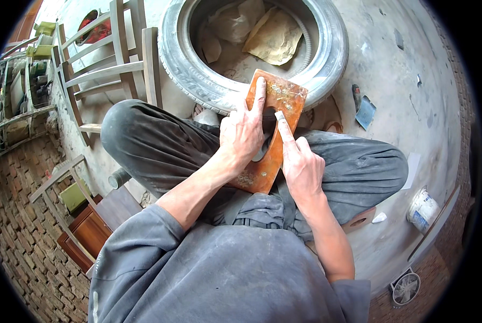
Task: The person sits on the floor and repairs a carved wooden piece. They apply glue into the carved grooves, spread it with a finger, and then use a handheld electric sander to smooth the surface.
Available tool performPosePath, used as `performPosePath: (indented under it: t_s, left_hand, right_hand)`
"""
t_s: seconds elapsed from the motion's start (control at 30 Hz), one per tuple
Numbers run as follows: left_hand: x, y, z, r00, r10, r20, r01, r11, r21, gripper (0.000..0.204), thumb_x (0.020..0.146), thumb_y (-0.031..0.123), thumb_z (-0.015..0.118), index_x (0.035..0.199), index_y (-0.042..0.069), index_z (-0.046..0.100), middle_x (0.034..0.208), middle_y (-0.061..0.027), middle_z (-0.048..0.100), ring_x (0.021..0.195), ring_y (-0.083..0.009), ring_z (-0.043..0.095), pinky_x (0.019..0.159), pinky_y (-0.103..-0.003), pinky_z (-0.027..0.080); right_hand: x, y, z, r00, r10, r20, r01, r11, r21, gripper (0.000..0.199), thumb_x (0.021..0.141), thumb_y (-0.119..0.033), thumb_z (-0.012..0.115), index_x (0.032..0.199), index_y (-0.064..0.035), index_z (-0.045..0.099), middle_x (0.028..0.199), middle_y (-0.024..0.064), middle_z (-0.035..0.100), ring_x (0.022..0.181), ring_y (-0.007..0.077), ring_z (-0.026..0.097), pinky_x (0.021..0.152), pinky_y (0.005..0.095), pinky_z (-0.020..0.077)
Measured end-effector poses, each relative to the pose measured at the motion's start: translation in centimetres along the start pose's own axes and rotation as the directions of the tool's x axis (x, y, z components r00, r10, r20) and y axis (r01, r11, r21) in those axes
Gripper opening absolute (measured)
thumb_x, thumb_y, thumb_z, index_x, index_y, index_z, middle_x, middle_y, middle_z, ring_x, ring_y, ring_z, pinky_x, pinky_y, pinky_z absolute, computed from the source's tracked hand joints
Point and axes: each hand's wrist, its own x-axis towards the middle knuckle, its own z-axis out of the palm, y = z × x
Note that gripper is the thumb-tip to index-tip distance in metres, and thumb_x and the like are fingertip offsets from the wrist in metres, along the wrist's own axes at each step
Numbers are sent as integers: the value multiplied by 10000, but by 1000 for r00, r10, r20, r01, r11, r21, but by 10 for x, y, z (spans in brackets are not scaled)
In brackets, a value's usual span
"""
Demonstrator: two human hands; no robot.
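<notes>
An orange-brown, rectangular wooden board [274, 161] with an oval hole in its middle lies tilted across my lap. Its far end leans on the near rim of a dusty tyre [208, 86]. My left hand [242, 132] grips the board along its left side, index finger stretched up its face, the thumb side by the hole. My right hand [303, 167] is closed, with its index finger pointing along the hole's right edge. At that fingertip a small pale piece [280, 115] is pressed to the board; its kind is unclear, perhaps folded abrasive paper.
Inside the tyre lie brownish crumpled sheets [273, 36]. A wooden chair frame [103, 70] stands at the left. On the floor to the right are a blue-grey sheet [366, 112], a dark-handled tool [356, 97], a white bucket [423, 210] and a fan [406, 288].
</notes>
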Motion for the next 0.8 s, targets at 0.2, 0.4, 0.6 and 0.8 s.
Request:
performPosePath:
  t_s: [0.2, 0.4, 0.6, 0.8]
  left_hand:
    - [-1, -4, 4, 999, 15, -32, -15, 1000, 2, 1005, 838, 85, 724, 1697, 87, 201, 1154, -295, 587, 771, -363, 746, 650, -445, 622]
    - [0, -4, 3, 999, 16, -35, -16, 1000, 1, 998, 846, 82, 712, 1698, 83, 193, 1150, -298, 585, 751, -357, 745, 644, -438, 623]
    - [-2, -5, 4, 999, 14, -36, -13, 1000, 22, 970, 860, 101, 697, 1698, 95, 207, 1156, -288, 595, 736, -342, 744, 636, -427, 624]
    - [-2, -4, 4, 995, 55, -86, -53, 998, 22, 924, 863, 57, 648, 1689, 68, 235, 1171, -271, 616, 719, -330, 733, 592, -409, 595]
  right_hand:
    - [-3, 4, -2, 1000, 3, 16, -3, 1000, 31, 721, 950, -12, 613, 1619, -240, 471, 788, 101, 520, 614, 310, 666, 563, 445, 558]
    - [-2, 2, -3, 1000, 24, -17, -23, 998, 62, 596, 984, -56, 663, 1554, -194, 553, 783, 109, 533, 600, 321, 616, 552, 457, 502]
    - [4, 5, -1, 1000, 11, -3, -11, 997, 80, 721, 951, -8, 608, 1619, -243, 470, 786, 107, 535, 592, 317, 665, 560, 446, 557]
    - [3, 6, 3, 999, 31, -38, -29, 998, 50, 693, 957, -23, 628, 1606, -221, 485, 778, 112, 536, 586, 324, 648, 549, 457, 543]
